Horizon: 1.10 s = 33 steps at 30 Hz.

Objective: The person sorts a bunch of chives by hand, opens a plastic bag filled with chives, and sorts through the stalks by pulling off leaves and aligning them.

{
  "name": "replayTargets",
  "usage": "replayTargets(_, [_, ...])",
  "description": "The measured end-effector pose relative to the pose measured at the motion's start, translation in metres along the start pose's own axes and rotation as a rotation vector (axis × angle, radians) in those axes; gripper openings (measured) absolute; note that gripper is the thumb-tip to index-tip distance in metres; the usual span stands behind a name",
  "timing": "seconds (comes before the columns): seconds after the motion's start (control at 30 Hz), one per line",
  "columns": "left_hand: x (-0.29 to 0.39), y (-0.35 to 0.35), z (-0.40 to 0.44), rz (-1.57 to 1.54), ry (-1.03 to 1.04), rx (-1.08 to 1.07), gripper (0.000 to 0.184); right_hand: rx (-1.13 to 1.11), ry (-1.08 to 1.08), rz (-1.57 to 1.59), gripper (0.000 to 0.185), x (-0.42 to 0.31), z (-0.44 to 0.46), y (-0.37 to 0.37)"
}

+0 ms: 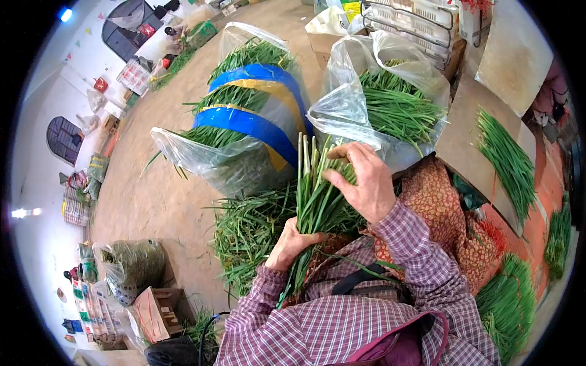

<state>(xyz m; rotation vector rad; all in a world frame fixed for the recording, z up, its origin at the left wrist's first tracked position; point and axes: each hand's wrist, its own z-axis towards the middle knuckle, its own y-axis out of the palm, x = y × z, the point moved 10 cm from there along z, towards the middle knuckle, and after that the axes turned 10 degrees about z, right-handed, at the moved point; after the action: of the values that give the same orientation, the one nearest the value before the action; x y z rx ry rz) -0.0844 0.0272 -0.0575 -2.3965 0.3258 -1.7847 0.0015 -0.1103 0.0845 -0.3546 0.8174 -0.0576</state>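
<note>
My left hand (pixel 292 245) is closed around the lower part of a bunch of long green chives (pixel 312 198), which stands nearly upright in front of my lap. Pale stem ends point up and away from me. At the upper right of the bunch, my right hand (pixel 369 183) has its thumb and fingers curled onto several stems; the exact fingertip contact is partly hidden. Beneath the bunch lies a heap of loose green leaves (pixel 253 235). A patterned red-brown cloth (pixel 430 207) covers my lap.
Clear plastic bags of chives, one banded in blue tape (pixel 247 122) and one open bag (pixel 400 110), stand ahead. On the right, a chive bundle (pixel 506 161) lies on a board (pixel 473 155), with tied bundles (pixel 506 308) below. A wooden crate (pixel 160 311) sits at left.
</note>
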Motion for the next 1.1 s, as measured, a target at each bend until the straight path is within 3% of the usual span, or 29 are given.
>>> replayTargets(0.03, [0.001,-0.001,0.0,0.038,0.001,0.016,0.03,-0.02,0.06,0.008,0.044,0.011,-0.002,0.006])
replayTargets(0.07, [0.002,-0.002,-0.001,0.077,0.005,0.032,0.031,-0.016,0.054,0.005,0.044,0.011,-0.002,0.007])
replayTargets(0.13, [-0.006,-0.005,0.0,0.106,0.027,0.065,0.034,-0.128,0.317,0.084,0.064,0.037,-0.007,0.02])
replayTargets(0.17, [-0.007,-0.006,0.001,0.115,0.028,0.072,0.034,-0.136,0.241,0.041,0.076,0.04,-0.01,0.026])
replayTargets(0.23, [-0.003,-0.006,0.002,0.129,0.048,0.071,0.035,-0.217,0.18,-0.025,0.08,0.05,-0.019,0.04])
replayTargets(0.3, [-0.011,-0.007,0.004,0.158,0.101,0.088,0.033,-0.317,0.189,0.181,0.077,0.073,-0.036,0.068])
replayTargets(0.33, [-0.01,-0.009,0.006,0.18,0.141,0.102,0.032,-0.414,0.269,0.06,0.066,0.076,-0.039,0.069])
replayTargets(0.4, [-0.006,-0.011,0.006,0.235,0.172,0.146,0.032,-0.29,0.191,0.352,0.05,0.063,-0.035,0.061])
replayTargets(0.43, [-0.005,-0.01,0.006,0.219,0.159,0.138,0.033,-0.291,0.183,0.348,0.05,0.06,-0.033,0.057])
replayTargets(0.5, [0.002,-0.01,0.004,0.263,0.144,0.118,0.036,-0.352,0.648,0.543,0.037,0.085,-0.049,0.062])
replayTargets(0.53, [0.003,-0.008,0.004,0.308,0.12,0.095,0.039,-0.352,0.644,0.54,0.037,0.085,-0.048,0.061])
replayTargets(0.67, [0.001,-0.004,0.007,0.327,0.313,0.125,0.04,-0.118,0.646,0.491,0.019,0.109,-0.038,0.031])
replayTargets(0.73, [-0.003,-0.002,0.004,0.359,0.228,0.072,0.042,-0.005,0.687,0.482,0.019,0.119,-0.035,0.01])
replayTargets(0.8, [-0.006,0.002,0.002,0.347,0.22,0.028,0.04,0.307,0.77,0.607,0.018,0.139,-0.029,-0.033])
replayTargets(0.87, [-0.007,0.003,-0.005,0.117,0.156,-0.018,0.034,0.446,0.652,0.589,0.02,0.158,-0.019,-0.08])
replayTargets(1.0, [-0.008,0.0,-0.004,-0.049,0.005,-0.037,0.034,0.284,0.554,0.415,0.036,0.119,-0.006,-0.094])
replayTargets(1.03, [-0.007,0.002,0.0,-0.064,0.013,-0.053,0.034,0.308,0.408,0.466,0.038,0.109,-0.005,-0.089])
replayTargets(1.1, [-0.017,0.009,0.006,-0.106,-0.011,-0.101,0.033,0.191,0.287,0.258,0.043,0.077,-0.005,-0.075])
